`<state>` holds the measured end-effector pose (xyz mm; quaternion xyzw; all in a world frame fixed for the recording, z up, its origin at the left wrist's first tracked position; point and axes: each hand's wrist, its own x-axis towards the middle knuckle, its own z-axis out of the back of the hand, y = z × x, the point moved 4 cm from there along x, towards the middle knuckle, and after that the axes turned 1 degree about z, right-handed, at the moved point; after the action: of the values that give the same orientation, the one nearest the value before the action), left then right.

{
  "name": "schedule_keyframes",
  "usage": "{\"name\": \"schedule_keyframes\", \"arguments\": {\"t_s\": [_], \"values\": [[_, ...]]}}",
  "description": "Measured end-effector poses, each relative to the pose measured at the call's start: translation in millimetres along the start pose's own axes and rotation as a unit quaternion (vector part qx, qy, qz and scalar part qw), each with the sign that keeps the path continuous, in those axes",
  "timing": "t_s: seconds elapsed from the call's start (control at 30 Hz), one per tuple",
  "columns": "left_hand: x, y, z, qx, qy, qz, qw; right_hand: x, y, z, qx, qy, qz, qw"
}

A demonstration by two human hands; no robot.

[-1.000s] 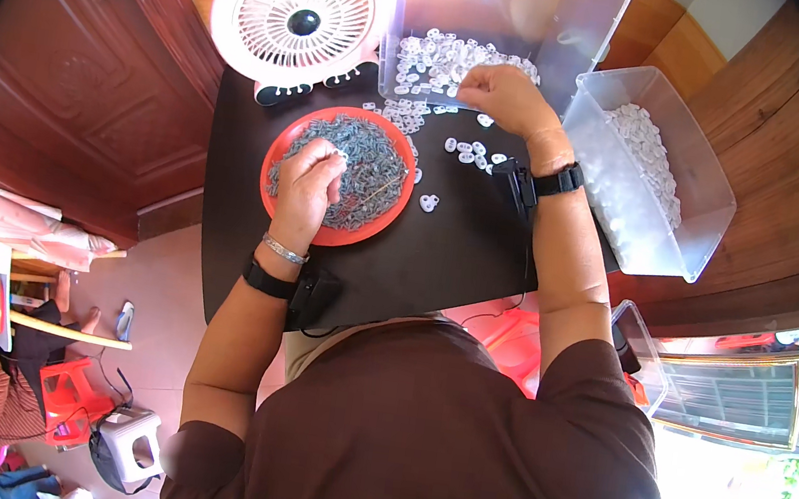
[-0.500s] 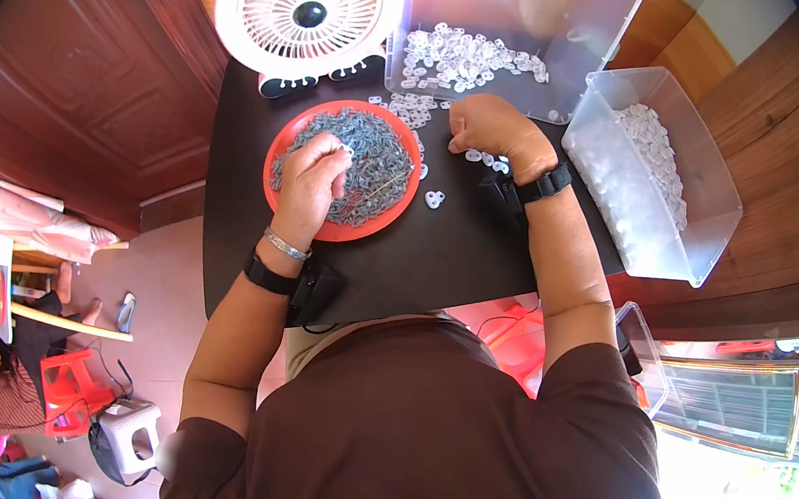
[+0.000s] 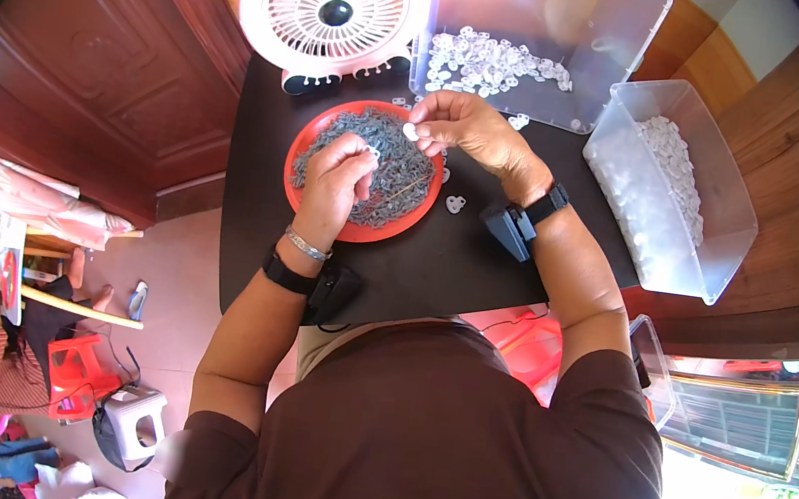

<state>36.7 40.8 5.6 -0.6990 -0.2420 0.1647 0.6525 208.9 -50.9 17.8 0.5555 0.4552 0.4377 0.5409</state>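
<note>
Over the red plate (image 3: 371, 237), heaped with small grey pieces (image 3: 402, 167), my left hand (image 3: 333, 180) is closed, with a tiny white plastic piece (image 3: 373, 152) showing at its fingertips. My right hand (image 3: 473, 133) is above the plate's right rim, thumb and fingers pinching a small white plastic piece (image 3: 411, 132). A white three-lobed piece (image 3: 455, 204) lies on the dark table (image 3: 463, 268) below my right hand. A few white pieces (image 3: 519, 122) rest behind that hand, partly hidden by it.
At the back left stands a pink-and-white fan (image 3: 335, 14). A clear bin (image 3: 598, 44) with loose white pieces is behind the table's middle; another clear bin (image 3: 727, 217), also holding white pieces, stands at right. A person (image 3: 5, 369) sits far left beside a red stool (image 3: 78, 374).
My right hand has lifted off the table and moved left over the plate, now with a white piece showing in its pinch. My left hand stays over the plate; the whole view has shifted slightly.
</note>
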Motion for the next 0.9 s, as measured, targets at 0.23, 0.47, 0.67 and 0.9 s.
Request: {"name": "schedule_keyframes", "arguments": {"t_s": [0.23, 0.47, 0.67, 0.9], "values": [[-1.0, -1.2, -1.5, 0.011, 0.008, -0.005, 1.000, -0.9, 3.2, -18.9, 0.038, 0.014, 0.025, 0.999], [-0.9, 0.9, -2.4, 0.041, 0.013, 0.004, 0.999, -2.1, 4.9, -27.6, 0.030, 0.012, 0.024, 0.999], [-1.6, -0.6, -2.5, 0.045, 0.013, 0.002, 0.999, -2.3, 6.6, -30.0, 0.014, 0.008, 0.043, 0.999], [-1.8, 1.2, -3.6, 0.034, 0.011, 0.013, 0.999, -4.2, 9.7, -31.8, -0.008, -0.009, 0.065, 0.998]]}}
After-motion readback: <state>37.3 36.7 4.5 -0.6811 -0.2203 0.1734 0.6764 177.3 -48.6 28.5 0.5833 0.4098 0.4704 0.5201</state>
